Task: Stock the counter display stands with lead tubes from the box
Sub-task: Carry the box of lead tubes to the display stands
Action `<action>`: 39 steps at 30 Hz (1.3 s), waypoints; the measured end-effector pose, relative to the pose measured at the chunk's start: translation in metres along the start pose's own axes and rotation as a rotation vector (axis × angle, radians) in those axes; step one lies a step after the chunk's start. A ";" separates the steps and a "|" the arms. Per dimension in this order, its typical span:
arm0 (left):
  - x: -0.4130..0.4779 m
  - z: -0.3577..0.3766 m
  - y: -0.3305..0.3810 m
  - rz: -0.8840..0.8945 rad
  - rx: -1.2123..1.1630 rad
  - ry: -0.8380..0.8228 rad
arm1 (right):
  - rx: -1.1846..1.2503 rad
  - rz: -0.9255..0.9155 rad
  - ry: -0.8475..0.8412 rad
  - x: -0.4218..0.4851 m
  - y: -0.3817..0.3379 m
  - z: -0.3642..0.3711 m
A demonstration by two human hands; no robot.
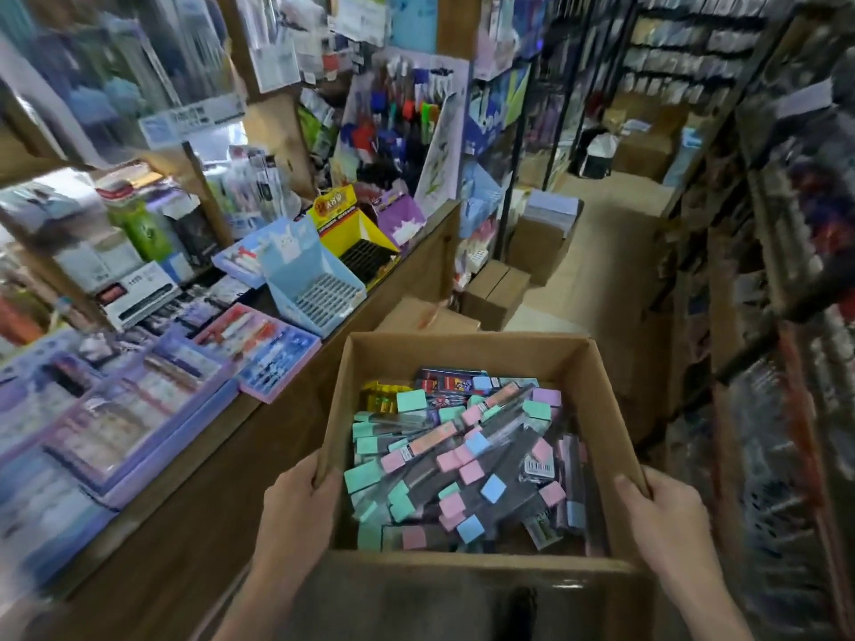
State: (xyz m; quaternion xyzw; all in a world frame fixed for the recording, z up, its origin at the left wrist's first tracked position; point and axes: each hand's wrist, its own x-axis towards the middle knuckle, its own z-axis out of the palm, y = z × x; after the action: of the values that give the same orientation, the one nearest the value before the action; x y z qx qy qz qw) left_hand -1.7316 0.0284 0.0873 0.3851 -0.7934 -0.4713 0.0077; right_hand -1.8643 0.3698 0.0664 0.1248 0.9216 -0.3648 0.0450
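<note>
The left hand and right hand are gripping a brown cardboard box, with digits curling over its side walls. Slim rectangular lead tubes with pastel caps are lying heaped inside. A blue stand and a yellow stand, both slotted, are sitting on the wooden counter.

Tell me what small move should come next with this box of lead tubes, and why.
Probably set the box down, perhaps on the closed carton beside the counter. The left hand and right hand both hold the box's sides, so neither can pick up lead tubes, and the blue stand and yellow stand on the counter seem to have unfilled slots.
</note>
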 end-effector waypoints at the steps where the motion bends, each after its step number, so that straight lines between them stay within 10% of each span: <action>1: 0.007 0.009 0.008 -0.023 -0.006 0.020 | -0.011 -0.012 -0.021 0.024 -0.005 0.003; 39: 0.215 0.244 0.144 -0.631 -0.412 0.892 | -0.234 -0.653 -0.790 0.494 -0.231 0.205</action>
State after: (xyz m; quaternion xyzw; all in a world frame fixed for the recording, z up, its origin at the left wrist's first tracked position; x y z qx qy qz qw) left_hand -2.0612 0.1133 -0.0155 0.7547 -0.4524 -0.3876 0.2748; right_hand -2.4035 0.1648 -0.0163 -0.3219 0.8598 -0.2738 0.2865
